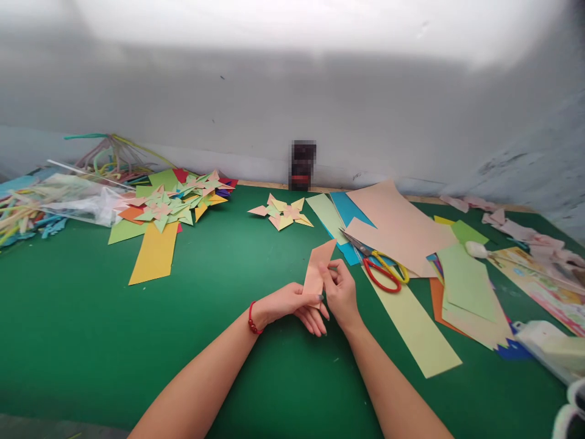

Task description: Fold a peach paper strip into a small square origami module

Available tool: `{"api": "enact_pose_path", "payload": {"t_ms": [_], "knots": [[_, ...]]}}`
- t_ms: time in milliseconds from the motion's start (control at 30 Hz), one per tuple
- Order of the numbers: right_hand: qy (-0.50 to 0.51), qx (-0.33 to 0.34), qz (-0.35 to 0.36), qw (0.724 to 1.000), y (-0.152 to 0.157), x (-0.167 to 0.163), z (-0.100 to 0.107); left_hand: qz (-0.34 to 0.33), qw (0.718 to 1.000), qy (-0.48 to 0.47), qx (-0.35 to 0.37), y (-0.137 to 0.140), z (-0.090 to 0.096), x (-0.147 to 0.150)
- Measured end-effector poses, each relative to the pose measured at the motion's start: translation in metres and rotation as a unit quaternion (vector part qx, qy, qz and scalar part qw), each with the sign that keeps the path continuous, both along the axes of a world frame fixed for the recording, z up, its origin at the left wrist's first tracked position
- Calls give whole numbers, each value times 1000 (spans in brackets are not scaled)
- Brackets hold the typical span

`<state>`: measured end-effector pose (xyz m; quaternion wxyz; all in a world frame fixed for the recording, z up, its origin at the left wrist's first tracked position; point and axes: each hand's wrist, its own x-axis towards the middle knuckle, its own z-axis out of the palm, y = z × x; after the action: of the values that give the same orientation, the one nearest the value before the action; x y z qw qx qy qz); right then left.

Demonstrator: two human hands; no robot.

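"What do you see?"
"I see the left hand (292,300) and right hand (342,294) both pinching folded peach paper (312,275) above the green worktop (114,329)."
"Risk?"
"Uneven thumb pressure could crease it crookedly."

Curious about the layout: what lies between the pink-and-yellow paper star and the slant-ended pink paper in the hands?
Only bare green tabletop separates the star from the pink paper in the head view.
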<state>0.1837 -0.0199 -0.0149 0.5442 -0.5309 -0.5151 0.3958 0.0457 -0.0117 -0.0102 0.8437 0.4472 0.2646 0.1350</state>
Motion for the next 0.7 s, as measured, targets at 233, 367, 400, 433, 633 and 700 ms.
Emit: {"api": "enact_pose_path", "payload": {"t_ms": [233, 367, 400, 433, 633, 700], "knots": [[34, -10, 10, 999, 1, 0, 2, -56, 998, -18, -9, -2, -1, 0], [38, -13, 13, 999, 3, 1, 1, -48, 999, -14, -1, -1, -2, 1], [36, -13, 12, 999, 3, 1, 0, -46, 999, -10, 1, -1, -2, 2], [34, -11, 11, 999, 4, 1, 0, -45, 999, -5, 2, -1, -2, 3], [29, -4, 7, 1000, 4, 1, 0, -51, 998, 22, 21, 0, -4, 3], [29, -6, 1, 1000, 4, 0, -1, -43, 998, 39, 32, 0, -5, 2]]}}
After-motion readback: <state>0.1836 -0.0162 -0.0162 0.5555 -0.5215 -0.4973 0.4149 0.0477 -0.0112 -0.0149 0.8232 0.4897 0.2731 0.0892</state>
